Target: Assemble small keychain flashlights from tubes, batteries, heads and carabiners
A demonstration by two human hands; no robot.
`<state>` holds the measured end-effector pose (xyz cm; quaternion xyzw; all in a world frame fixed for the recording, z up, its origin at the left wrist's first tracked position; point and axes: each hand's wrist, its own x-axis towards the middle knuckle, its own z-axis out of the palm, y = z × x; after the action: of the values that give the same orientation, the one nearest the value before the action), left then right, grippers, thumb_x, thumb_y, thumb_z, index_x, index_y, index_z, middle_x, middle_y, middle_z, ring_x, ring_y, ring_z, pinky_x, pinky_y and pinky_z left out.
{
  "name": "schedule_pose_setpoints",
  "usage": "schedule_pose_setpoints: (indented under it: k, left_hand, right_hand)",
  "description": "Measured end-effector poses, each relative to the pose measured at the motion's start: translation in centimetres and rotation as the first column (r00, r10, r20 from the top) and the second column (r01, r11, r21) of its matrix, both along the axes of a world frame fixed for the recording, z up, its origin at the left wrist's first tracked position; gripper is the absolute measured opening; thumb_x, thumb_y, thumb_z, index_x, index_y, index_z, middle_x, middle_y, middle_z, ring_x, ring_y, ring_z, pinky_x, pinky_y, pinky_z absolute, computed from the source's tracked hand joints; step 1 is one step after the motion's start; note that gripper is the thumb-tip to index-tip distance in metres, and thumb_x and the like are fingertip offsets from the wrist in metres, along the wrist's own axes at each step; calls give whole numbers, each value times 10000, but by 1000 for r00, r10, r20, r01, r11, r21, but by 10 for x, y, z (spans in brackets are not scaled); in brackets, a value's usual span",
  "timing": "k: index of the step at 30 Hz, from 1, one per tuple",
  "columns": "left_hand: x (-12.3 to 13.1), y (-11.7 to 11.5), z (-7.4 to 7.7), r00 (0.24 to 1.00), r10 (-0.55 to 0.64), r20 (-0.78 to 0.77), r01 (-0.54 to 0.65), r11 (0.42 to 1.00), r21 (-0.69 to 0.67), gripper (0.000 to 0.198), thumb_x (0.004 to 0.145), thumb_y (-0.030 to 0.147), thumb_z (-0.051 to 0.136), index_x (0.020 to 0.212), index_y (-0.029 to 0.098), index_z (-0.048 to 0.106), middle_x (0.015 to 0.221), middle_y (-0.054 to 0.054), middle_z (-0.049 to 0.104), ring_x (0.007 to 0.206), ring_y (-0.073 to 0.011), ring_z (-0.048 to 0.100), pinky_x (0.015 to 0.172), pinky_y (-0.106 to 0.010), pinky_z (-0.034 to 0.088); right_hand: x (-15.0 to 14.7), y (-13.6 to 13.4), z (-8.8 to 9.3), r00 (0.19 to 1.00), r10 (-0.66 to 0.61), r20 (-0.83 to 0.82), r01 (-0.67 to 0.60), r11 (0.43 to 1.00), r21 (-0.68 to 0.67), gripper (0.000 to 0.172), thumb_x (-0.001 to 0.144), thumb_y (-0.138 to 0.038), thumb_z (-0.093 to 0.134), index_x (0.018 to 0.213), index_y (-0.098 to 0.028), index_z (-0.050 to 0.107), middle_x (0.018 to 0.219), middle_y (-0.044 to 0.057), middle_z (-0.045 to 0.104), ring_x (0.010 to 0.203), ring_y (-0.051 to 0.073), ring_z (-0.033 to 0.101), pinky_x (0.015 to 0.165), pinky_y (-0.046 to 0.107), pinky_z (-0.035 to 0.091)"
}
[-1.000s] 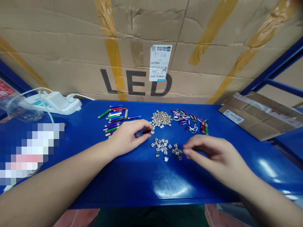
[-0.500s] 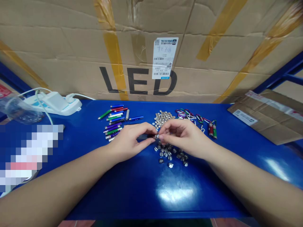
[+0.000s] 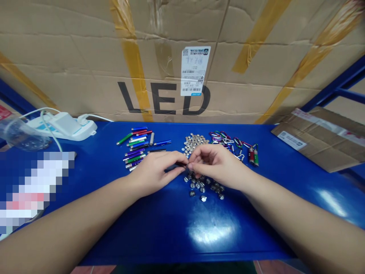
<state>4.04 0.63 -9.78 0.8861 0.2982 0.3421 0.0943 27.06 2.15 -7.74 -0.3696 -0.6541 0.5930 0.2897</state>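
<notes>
My left hand (image 3: 155, 173) is closed round a small dark tube (image 3: 174, 166), held just above the blue table (image 3: 171, 224). My right hand (image 3: 218, 164) pinches its fingertips against the tube's open end; what they hold is too small to make out. Under the right hand lies a scatter of small silver caps (image 3: 203, 188). Behind the hands sits a heap of button cells (image 3: 194, 142). A row of coloured pen-like tubes (image 3: 138, 146) lies to the left of the heap.
Coloured carabiners (image 3: 225, 140) and two small torches (image 3: 253, 155) lie at the back right. A white power strip (image 3: 62, 125) with cables and a clear bag (image 3: 19, 133) sit at the back left. A large "LED" carton (image 3: 171, 57) walls the back; flat cardboard (image 3: 322, 139) lies right.
A second ago my right hand was over the silver caps at the right. It has since come up to the tube in my left hand and stays pinched against its end.
</notes>
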Motion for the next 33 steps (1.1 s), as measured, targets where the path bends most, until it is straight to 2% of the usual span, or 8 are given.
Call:
schedule_pose_setpoints:
  k: [9, 20, 27, 33]
  left_hand:
    - [1, 1, -2, 1000, -5, 9, 5, 1000, 19, 122, 972, 174, 694, 1089, 203, 674, 1006, -10, 804, 870, -152, 775, 777, -229, 590]
    - [2, 1, -1, 998, -21, 52, 20, 1000, 12, 125, 964, 161, 707, 1079, 198, 677, 1010, -19, 804, 895, -146, 781, 788, -212, 599]
    - [1, 1, -3, 993, -42, 108, 43, 999, -9, 161, 945, 140, 726, 1083, 203, 674, 1004, -16, 795, 904, -131, 774, 811, -196, 602]
    - [2, 2, -6, 983, -42, 181, 45, 999, -11, 176, 938, 116, 709, 1086, 196, 657, 1000, -33, 766, 914, -135, 760, 827, -221, 619]
  right_hand:
    - [-2, -3, 2, 999, -44, 5, 44, 999, -22, 304, 733, -355, 894, 816, -169, 667, 647, -21, 667, 573, 97, 587, 554, 238, 472]
    - [0, -3, -1, 997, -77, 26, 78, 996, -41, 361, 715, -429, 913, 802, -172, 675, 605, -14, 667, 537, 104, 594, 515, 236, 446]
    - [-2, -3, -2, 997, -57, -46, 50, 989, -142, 416, 672, -462, 947, 788, -167, 677, 641, -19, 681, 552, 94, 638, 543, 224, 521]
    - [-4, -3, -8, 983, -38, -178, -3, 974, -225, 425, 702, -509, 922, 838, -164, 713, 692, -9, 711, 629, 114, 709, 658, 251, 613]
